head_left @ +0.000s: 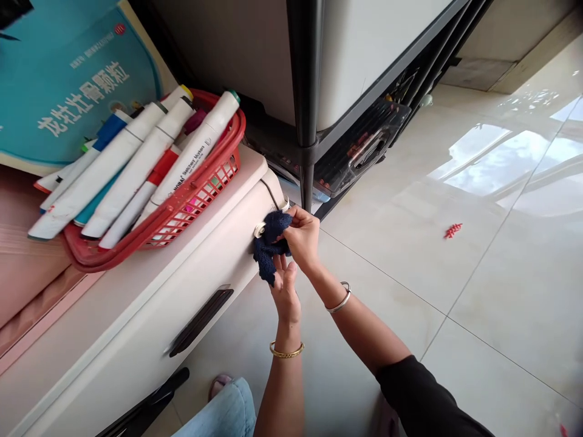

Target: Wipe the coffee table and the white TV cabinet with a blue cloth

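In the head view, our right hand pinches the navy fuzzy cloth between thumb and fingertips at its upper right edge. Our left hand sits just below, palm turned up, its fingertips at the cloth's lower folds; whether they grip or only support, we cannot tell. The cloth is bunched at the end of the white drawer cabinet, against a small cream fitting, near the foot of the dark rack post. How the two join is hidden by the folds.

To handle it well, we would judge, a light pinch with the right hand and the left cupped underneath should take the weight off the fitting. Small movements seem wise, since a hard tug could strain the fitting or snag the pile. We should also mind the silver bangle near the post, and avoid jolting the red basket on the cabinet top, where loose markers poke over the rim.
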The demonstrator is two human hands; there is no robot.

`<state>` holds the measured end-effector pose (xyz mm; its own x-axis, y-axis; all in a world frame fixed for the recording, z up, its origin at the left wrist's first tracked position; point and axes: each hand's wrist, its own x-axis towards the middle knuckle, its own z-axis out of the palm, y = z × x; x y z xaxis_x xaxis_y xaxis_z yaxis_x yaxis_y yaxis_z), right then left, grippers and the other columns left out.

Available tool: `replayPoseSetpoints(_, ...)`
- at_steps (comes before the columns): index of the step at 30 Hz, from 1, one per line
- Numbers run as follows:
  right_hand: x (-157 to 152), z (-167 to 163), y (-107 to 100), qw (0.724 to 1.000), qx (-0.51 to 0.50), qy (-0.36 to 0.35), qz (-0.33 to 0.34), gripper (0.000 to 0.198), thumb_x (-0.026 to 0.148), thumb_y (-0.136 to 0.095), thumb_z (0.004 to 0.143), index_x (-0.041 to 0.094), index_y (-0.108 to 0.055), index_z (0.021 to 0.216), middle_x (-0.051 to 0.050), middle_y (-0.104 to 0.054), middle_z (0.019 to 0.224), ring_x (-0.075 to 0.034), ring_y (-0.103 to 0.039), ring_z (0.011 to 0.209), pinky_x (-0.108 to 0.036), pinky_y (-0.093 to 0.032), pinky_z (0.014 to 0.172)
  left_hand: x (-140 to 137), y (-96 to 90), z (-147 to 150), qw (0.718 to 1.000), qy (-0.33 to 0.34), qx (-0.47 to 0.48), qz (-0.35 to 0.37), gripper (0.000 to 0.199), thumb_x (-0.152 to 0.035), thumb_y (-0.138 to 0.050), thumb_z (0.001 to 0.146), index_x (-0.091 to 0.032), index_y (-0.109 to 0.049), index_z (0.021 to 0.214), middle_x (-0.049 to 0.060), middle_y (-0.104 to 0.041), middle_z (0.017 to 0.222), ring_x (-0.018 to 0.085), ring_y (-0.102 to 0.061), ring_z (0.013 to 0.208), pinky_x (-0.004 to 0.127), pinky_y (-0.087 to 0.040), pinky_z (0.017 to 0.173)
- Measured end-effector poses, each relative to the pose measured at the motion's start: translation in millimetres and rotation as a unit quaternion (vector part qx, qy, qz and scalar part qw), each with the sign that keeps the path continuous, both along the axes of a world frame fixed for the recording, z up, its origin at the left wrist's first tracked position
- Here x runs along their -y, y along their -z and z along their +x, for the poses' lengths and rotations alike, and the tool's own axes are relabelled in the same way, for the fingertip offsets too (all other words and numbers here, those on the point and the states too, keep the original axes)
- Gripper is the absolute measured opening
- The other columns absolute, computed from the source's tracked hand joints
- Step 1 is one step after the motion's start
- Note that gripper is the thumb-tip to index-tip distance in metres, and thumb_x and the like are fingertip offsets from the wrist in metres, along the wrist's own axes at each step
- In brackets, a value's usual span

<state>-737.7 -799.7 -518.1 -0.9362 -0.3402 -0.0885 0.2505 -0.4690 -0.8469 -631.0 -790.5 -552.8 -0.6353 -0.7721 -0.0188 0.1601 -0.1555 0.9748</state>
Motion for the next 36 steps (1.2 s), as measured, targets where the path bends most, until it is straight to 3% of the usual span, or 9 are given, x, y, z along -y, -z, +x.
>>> replayPoseSetpoints(3,-3,-2,4,1.0,-0.011,-0.005,0.005,0.009,0.014,-0.059,0.058,0.022,-0.056,0.062,0.008,-0.06,0.056,-0.008,-0.056,0.049,-0.019,-0.052,0.046,0,1.6,0,1.0,0.0,-0.005,-0.003,0.062,-0.046,-0.068,0.091,-0.027,-0.053,0.149,0.006,-0.054,0.157,0.027,-0.039,0.154,0.041,-0.032,0.128)
replayPoseSetpoints(7,-2,-3,13,0.999,0.047,-0.002,0.011,0.01,0.015,-0.058,0.056,0.022,-0.053,0.06,0.009,-0.057,0.053,-0.008,-0.053,0.043,-0.019,-0.051,0.042,0,4.0,0,1.0,-0.008,0.014,-0.013,0.06,-0.046,-0.065,0.092,-0.029,-0.054,0.149,0.004,-0.053,0.158,0.027,-0.039,0.154,0.039,-0.033,0.128)
replayPoseSetpoints(11,6,-2,16,0.997,0.069,-0.001,-0.03,0.01,0.015,-0.057,0.056,0.022,-0.053,0.061,0.01,-0.057,0.055,-0.005,-0.051,0.044,-0.016,-0.048,0.041,0,3.4,-1,1.0,0.003,0.002,-0.026,0.06,-0.046,-0.066,0.092,-0.03,-0.054,0.149,0.003,-0.048,0.162,0.027,-0.032,0.157,0.039,-0.031,0.129)
replayPoseSetpoints(17,13,1,20,0.977,0.191,0.013,-0.099,0.012,0.019,-0.059,0.052,0.022,-0.052,0.062,0.012,-0.049,0.049,-0.003,-0.045,0.039,-0.015,-0.047,0.039,-1,-2.0,-5,1.0,0.007,-0.02,-0.016,0.056,-0.039,-0.066,0.093,-0.031,-0.055,0.147,0.002,-0.047,0.163,0.026,-0.03,0.158,0.038,-0.028,0.13)
replayPoseSetpoints(31,16,6,30,0.984,0.162,0.002,-0.074,0.014,0.019,-0.059,0.056,0.023,-0.048,0.065,0.012,-0.048,0.053,-0.004,-0.045,0.039,-0.016,-0.046,0.04,1,7.9,-7,0.999,0.006,0.01,-0.048,0.063,-0.047,-0.065,0.091,-0.03,-0.05,0.15,0.005,-0.049,0.161,0.028,-0.036,0.155,0.04,-0.032,0.129)
replayPoseSetpoints(36,14,4,31,0.987,0.15,0.014,-0.053,0.013,0.018,-0.058,0.056,0.023,-0.049,0.066,0.011,-0.052,0.052,-0.004,-0.047,0.038,-0.016,-0.045,0.038,0,6.4,-10,1.0,-0.001,-0.009,-0.01,0.06,-0.043,-0.066,0.092,-0.029,-0.052,0.149,0.005,-0.053,0.157,0.027,-0.037,0.155,0.041,-0.031,0.129)
